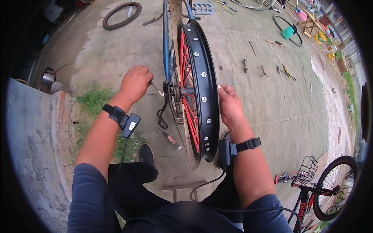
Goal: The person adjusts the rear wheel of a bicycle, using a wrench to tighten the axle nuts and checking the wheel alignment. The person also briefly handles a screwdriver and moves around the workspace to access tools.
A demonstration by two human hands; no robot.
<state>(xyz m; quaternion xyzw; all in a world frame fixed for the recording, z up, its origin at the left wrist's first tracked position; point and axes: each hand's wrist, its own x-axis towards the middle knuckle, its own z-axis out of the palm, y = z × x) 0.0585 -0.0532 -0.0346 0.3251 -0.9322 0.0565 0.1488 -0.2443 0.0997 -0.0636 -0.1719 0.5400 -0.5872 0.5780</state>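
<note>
A bare wheel [206,87] with a black rim, silver nipples and red spokes stands upright beside a blue bicycle frame [166,50]. My left hand [134,85], left of the axle, is closed on a slim metal tool [156,88], likely a wrench, whose far end reaches toward the black hub fittings [168,91]. My right hand [229,101] is at the wheel's right, level with the hub, its fingers bent and partly hidden by the rim, so what they grip is unclear. A dark chain [163,120] hangs below the axle, above a brush [174,142] on the ground.
A loose tyre [121,7] lies at top left; tools [286,72] and small parts are scattered right. A red-black bicycle [311,194] is at lower right, a low concrete wall [35,136] at left, a kettle [48,77] beyond it, a wheel ring with a teal container [287,32] at top right.
</note>
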